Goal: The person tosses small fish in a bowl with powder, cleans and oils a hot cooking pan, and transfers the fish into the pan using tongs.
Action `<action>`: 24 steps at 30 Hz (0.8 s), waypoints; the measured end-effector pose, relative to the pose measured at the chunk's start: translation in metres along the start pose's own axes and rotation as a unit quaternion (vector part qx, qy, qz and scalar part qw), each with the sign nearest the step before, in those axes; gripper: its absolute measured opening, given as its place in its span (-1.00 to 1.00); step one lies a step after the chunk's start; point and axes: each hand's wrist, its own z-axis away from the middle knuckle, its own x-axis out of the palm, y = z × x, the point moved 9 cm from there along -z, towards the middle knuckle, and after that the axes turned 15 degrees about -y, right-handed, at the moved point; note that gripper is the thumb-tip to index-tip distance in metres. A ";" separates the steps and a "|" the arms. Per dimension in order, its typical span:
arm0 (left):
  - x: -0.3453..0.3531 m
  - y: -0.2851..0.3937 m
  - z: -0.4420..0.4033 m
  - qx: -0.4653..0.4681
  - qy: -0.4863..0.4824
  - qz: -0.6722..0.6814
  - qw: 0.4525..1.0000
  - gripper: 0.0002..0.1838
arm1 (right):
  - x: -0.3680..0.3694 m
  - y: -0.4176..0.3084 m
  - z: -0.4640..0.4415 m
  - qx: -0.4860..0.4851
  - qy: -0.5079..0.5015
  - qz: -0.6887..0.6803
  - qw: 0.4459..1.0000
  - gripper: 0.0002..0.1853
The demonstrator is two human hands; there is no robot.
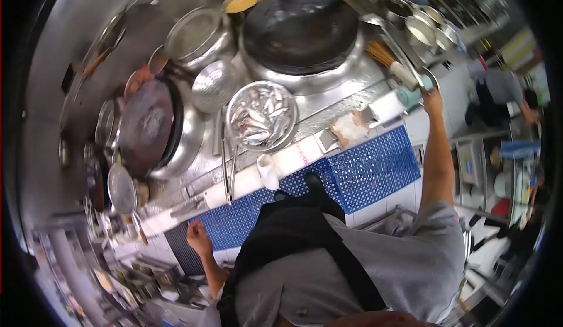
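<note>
My right hand (433, 102) is wrapped round the handle end of a long metal ladle (401, 51), whose head points toward the large dark wok (302, 29). Low at the left, my left hand (199, 237) hangs beside the counter edge with its fingers curled; whether it holds anything is too small to tell. A metal bowl of small silvery fish (261, 116) sits on the counter between the two woks. Near it lie a perforated strainer (216, 85) and a pair of long metal handles (230, 177). A bundle of thin sticks (380, 53) stands near the ladle.
A second wok (146, 125) sits at the left. Pots (420, 31) stand at the upper right. A white cloth (268, 171) hangs over the counter's front edge. Blue mats (375, 171) cover the floor. Another person (498, 92) stands at the far right.
</note>
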 end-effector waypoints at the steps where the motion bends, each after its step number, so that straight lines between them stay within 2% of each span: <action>1: -0.004 0.020 0.004 -0.008 0.012 -0.074 0.997 -0.87 | 0.007 0.010 -0.008 -0.054 0.049 -0.011 0.997 -0.75; 2: -0.003 0.026 0.002 -0.010 0.015 -0.090 0.996 -0.86 | 0.019 0.009 -0.013 -0.110 -0.005 0.064 0.992 -0.78; 3: -0.011 0.029 0.000 -0.017 0.027 -0.108 0.994 -0.85 | 0.053 0.051 -0.043 -0.192 0.049 0.134 0.971 -0.70; 4: -0.024 0.028 0.001 -0.027 0.039 -0.126 0.991 -0.84 | 0.027 0.019 -0.033 -0.192 0.011 0.081 0.978 -0.61; 5: -0.032 0.034 0.002 -0.010 0.051 -0.109 0.993 -0.84 | 0.023 0.004 -0.043 -0.153 -0.100 0.125 0.975 -0.59; 6: -0.041 0.040 0.002 0.001 0.083 -0.128 0.988 -0.84 | 0.021 0.010 -0.062 -0.131 -0.120 0.090 0.980 -0.61; 7: -0.046 0.043 -0.004 0.017 0.101 -0.148 0.984 -0.83 | -0.010 -0.026 -0.050 -0.143 -0.119 -0.003 0.983 -0.68; 9: -0.066 0.034 -0.012 0.022 0.151 -0.144 0.978 -0.83 | -0.045 -0.080 -0.052 -0.176 -0.122 0.042 0.976 -0.76; 11: -0.095 0.029 -0.018 -0.028 0.196 -0.209 0.957 -0.82 | -0.047 -0.104 -0.054 -0.149 -0.151 -0.013 0.977 -0.77; 12: -0.112 0.011 -0.021 -0.061 0.221 -0.193 0.954 -0.75 | -0.032 -0.096 -0.060 -0.160 -0.115 -0.089 0.976 -0.76; 13: -0.132 -0.006 -0.021 -0.072 0.263 -0.219 0.937 -0.72 | -0.025 -0.108 -0.048 -0.118 -0.141 -0.127 0.975 -0.76; 14: -0.153 -0.026 -0.022 -0.082 0.301 -0.245 0.918 -0.68 | -0.046 -0.154 -0.002 -0.177 -0.048 -0.104 0.978 -0.77; 15: -0.172 -0.042 -0.021 -0.092 0.336 -0.270 0.898 -0.65 | -0.032 -0.174 0.016 -0.188 -0.091 -0.181 0.961 -0.77; 16: -0.191 -0.063 -0.021 -0.163 0.346 -0.267 0.885 -0.55 | -0.027 -0.202 0.044 -0.309 0.021 -0.235 0.922 -0.79; 17: -0.210 -0.080 -0.018 -0.233 0.353 -0.263 0.867 -0.44 | 0.026 -0.191 0.035 -0.182 -0.137 -0.343 0.911 -0.85; 18: -0.223 -0.099 -0.017 -0.293 0.347 -0.257 0.853 -0.34 | 0.014 -0.251 0.090 -0.124 -0.220 -0.394 0.884 -0.88; 19: -0.236 -0.117 -0.017 -0.351 0.337 -0.251 0.837 -0.24 | -0.003 -0.310 0.133 -0.154 -0.246 -0.444 0.848 -0.87; 20: -0.248 -0.139 -0.022 -0.403 0.290 -0.240 0.834 -0.09 | -0.018 -0.362 0.162 -0.206 -0.231 -0.447 0.839 -0.89; 21: -0.257 -0.157 -0.027 -0.428 0.276 -0.239 0.827 0.03 | -0.014 -0.400 0.172 -0.246 -0.243 -0.412 0.843 -0.84; 22: -0.260 -0.167 -0.032 -0.447 0.242 -0.218 0.833 0.10 | -0.019 -0.447 0.191 -0.239 -0.273 -0.438 0.822 -0.87; 23: -0.267 -0.172 -0.038 -0.462 0.212 -0.197 0.838 0.17 | -0.022 -0.491 0.211 -0.238 -0.293 -0.411 0.830 -0.87; 24: -0.271 -0.185 -0.044 -0.464 0.176 -0.180 0.849 0.27 | -0.021 -0.536 0.226 -0.250 -0.307 -0.453 0.799 -0.87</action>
